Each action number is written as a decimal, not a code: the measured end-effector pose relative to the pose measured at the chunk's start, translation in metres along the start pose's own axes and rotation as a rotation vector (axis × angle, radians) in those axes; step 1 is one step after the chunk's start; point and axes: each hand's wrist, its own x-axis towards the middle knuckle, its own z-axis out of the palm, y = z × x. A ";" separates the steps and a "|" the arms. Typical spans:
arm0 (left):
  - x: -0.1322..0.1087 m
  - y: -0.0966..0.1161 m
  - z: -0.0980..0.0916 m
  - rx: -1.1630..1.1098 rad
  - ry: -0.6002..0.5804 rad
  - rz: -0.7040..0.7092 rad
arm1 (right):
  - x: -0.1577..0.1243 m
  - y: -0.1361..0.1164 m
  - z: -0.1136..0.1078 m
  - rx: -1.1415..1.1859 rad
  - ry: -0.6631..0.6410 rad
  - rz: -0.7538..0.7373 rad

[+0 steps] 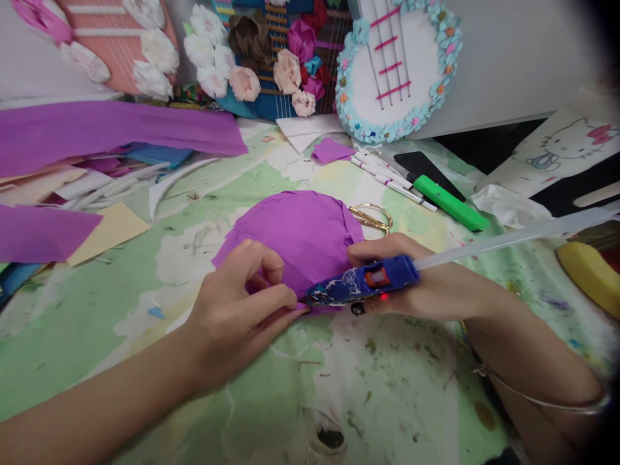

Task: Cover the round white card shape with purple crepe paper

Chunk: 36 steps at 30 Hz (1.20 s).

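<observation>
A round piece covered in purple crepe paper (300, 239) lies flat on the table in front of me. My left hand (247, 290) has its fingers bent and pinched on the paper's near edge. In my right hand (407, 284) is a blue hot glue gun (339, 284), with a long translucent glue stick (513, 237) jutting from its back and a small red light lit on its side. The gun's nozzle points left and meets the near edge right beside my left fingertips. Gold-handled scissors (372, 218) lie partly hidden behind the purple round.
Paper-flower decorated instrument shapes (397, 77) lean along the back. Purple paper strips (116, 129) and scraps are piled at left. White pens (392, 179), a green marker-like stick (450, 203), a crumpled tissue (511, 205) and a yellow object (591, 274) lie to the right.
</observation>
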 end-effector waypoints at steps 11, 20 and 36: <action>0.011 -0.005 -0.001 -0.159 -0.061 -0.146 | -0.005 0.001 -0.006 -0.028 0.000 0.032; 0.017 -0.004 -0.002 -0.189 -0.175 -0.308 | -0.010 0.005 -0.017 0.022 0.004 0.058; 0.027 0.001 0.003 -0.257 -0.151 -0.450 | -0.010 0.007 -0.018 0.033 0.004 -0.001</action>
